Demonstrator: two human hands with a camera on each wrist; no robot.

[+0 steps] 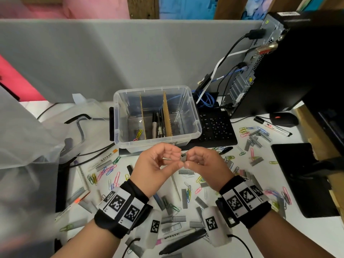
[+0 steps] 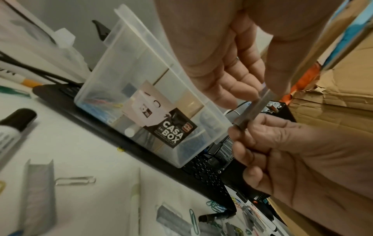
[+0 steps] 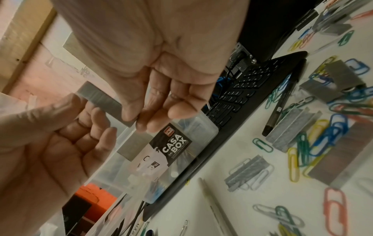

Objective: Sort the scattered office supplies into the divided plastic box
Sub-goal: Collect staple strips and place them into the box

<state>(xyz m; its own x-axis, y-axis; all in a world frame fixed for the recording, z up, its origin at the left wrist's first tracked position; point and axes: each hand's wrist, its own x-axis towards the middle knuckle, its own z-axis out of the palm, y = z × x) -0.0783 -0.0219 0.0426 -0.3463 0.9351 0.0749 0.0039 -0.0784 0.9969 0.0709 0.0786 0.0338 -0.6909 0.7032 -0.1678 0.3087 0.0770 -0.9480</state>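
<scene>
Both my hands pinch one staple strip [image 1: 183, 157] just above the box [image 1: 195, 116] near rim, left hand [image 1: 156, 166] and right hand [image 1: 204, 167] at opposite ends, probably steadying it for the right-hand compartment.

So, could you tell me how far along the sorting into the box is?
Early. The plastic box holds a few paper clips and some pens. Both hands, left hand and right hand, pinch a staple strip. Many clips, staples and markers remain on the desk.
</scene>
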